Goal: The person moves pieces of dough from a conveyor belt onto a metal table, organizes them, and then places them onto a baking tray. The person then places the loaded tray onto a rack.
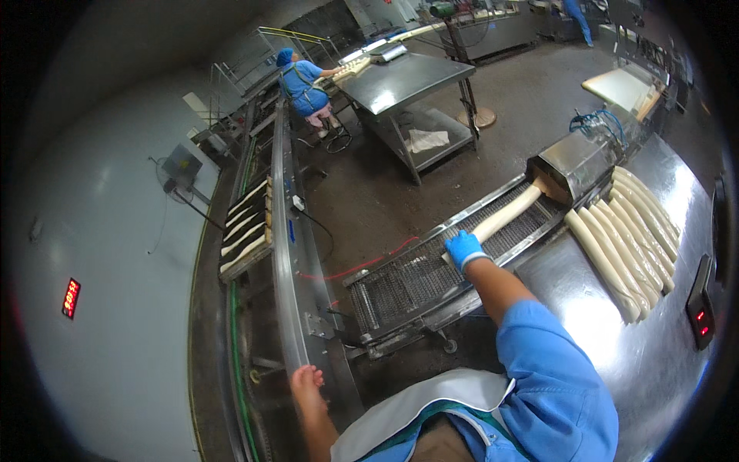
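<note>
My right hand (pixel 463 249), in a blue glove, grips the near end of a long pale dough log (pixel 509 213) that comes out of a metal machine chute (pixel 573 165) onto a wire mesh conveyor (pixel 408 285). My left hand (pixel 306 382) is bare and rests on the edge of a long steel rail (pixel 289 254) at the lower left, holding nothing. Several finished dough logs (pixel 627 246) lie side by side on the steel table (pixel 616 339) to my right.
A narrow conveyor with dough pieces in trays (pixel 246 231) runs along the grey wall. A person in blue (pixel 304 85) sits at a steel work table (pixel 408 81) farther back. A control box with red lights (pixel 702 296) stands at the right.
</note>
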### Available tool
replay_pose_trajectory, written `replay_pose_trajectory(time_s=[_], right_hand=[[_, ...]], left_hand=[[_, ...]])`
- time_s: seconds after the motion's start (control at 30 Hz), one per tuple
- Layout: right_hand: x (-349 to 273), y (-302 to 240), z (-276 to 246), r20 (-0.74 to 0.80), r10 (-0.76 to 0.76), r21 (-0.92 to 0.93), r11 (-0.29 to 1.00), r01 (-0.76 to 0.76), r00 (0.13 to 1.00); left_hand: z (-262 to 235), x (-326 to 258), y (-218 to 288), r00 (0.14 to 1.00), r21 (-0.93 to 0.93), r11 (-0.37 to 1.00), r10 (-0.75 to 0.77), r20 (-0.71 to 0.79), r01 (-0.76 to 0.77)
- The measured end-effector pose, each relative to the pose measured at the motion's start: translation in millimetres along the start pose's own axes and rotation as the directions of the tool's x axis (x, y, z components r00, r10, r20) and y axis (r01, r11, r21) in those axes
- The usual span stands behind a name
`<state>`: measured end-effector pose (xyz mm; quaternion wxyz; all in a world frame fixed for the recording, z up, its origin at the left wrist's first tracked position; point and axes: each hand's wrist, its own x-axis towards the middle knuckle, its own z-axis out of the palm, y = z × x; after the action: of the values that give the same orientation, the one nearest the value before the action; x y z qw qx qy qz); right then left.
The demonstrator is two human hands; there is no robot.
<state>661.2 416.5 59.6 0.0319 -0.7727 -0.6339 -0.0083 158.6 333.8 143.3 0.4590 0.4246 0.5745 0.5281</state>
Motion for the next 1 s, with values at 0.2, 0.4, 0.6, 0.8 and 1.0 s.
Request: replay_pose_trajectory(time_s=[0.2, 0.4, 0.6, 0.8, 1.0], right_hand=[[-40, -41, -45, -0.024, -0.01, 0.13, 0.991, 0.013, 1.0], [-151, 28, -37, -0.068, 0.422, 0.947, 0.313, -0.075, 0.904], [-350, 86, -37, -0.134, 0.834, 0.695, 0.464, -0.55, 0.535], [-530, 88, -18, 0.016, 0.997, 0.652, 0.05, -0.757, 0.08], [-682, 111, -13, 0.101, 0.828, 0.947, -0.25, -0.202, -0.552]], left_hand=[[-23, 13, -19, 0.999, -0.035, 0.999, -0.033, -0.034, 0.031], [6, 47, -32, 0.996, -0.076, 0.995, -0.056, 0.072, 0.061], [70, 53, -32, 0.937, -0.028, 0.991, -0.116, 0.329, 0.132], [157, 46, -32, 0.784, 0.079, 0.991, -0.136, 0.605, 0.11], [213, 29, -30, 0.717, 0.139, 0.985, -0.169, 0.676, 0.1]])
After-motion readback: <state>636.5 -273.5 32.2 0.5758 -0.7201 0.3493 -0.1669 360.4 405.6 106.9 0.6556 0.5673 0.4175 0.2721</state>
